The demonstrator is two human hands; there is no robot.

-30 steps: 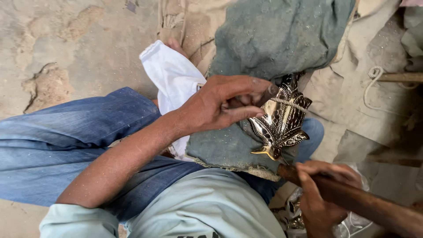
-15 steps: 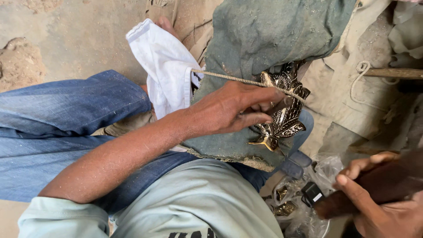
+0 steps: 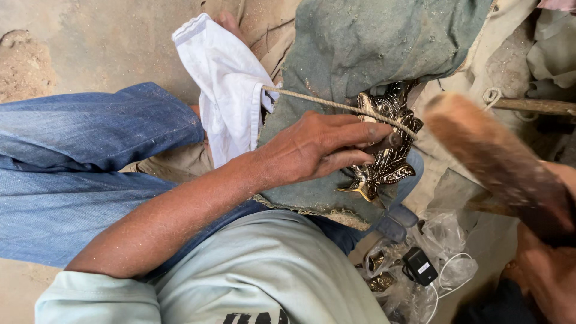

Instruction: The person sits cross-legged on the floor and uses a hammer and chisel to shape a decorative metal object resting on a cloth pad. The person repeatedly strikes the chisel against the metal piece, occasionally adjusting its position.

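A shiny, ornate brass piece lies on a grey-green cloth over my lap, with a taut rope running across it. My left hand rests on the piece and pinches a short dark metal punch against it. My right hand, at the lower right edge, grips a thick wooden mallet. The mallet is raised above and to the right of the piece and is blurred. Most of my right hand is hidden by it.
A white cloth lies over my blue-jeaned leg. A clear plastic bag with small brass bits and a black adapter sits by my lap. A wooden stick lies at the right, and sandy ground is at the upper left.
My right hand has swung the mallet up from the lower right to above the brass piece. My left hand has stayed on the piece with the punch.
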